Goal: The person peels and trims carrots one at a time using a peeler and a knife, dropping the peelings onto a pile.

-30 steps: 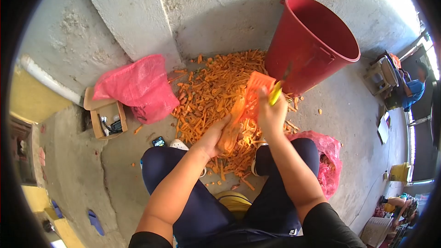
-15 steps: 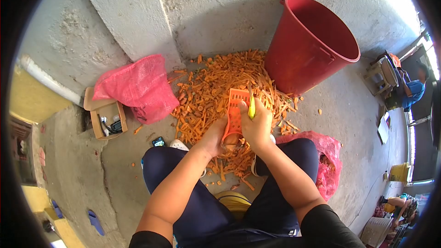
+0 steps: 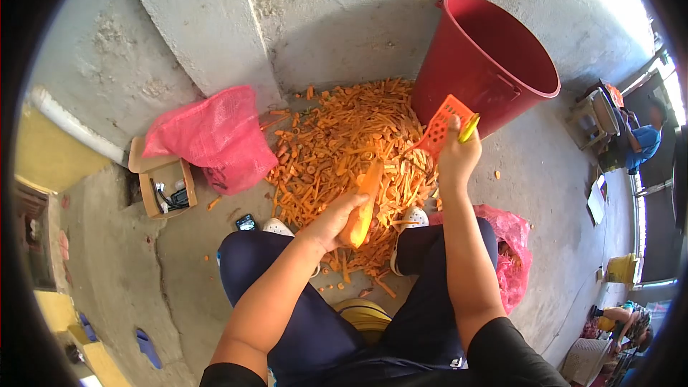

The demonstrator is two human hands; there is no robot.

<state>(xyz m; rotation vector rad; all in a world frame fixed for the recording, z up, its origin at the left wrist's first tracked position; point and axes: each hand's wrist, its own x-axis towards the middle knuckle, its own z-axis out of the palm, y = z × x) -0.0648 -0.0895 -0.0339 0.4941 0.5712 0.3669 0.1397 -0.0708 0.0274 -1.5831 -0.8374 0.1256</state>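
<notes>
Head view: left hand (image 3: pixel 334 222) grips long peeled orange carrot (image 3: pixel 364 204), right hand (image 3: pixel 459 156) holds flat perforated orange plastic grater (image 3: pixel 444 126) at its 1 o'clock.

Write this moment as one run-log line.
left hand: holds carrot | right hand: holds orange perforated tool, yellow handle | carrot and orange perforated tool: apart | below: carrot-scrap pile

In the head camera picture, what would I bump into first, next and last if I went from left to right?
Cardboard box → small gadget with a screen → carrot → orange tool with holes → blue shirt
</notes>
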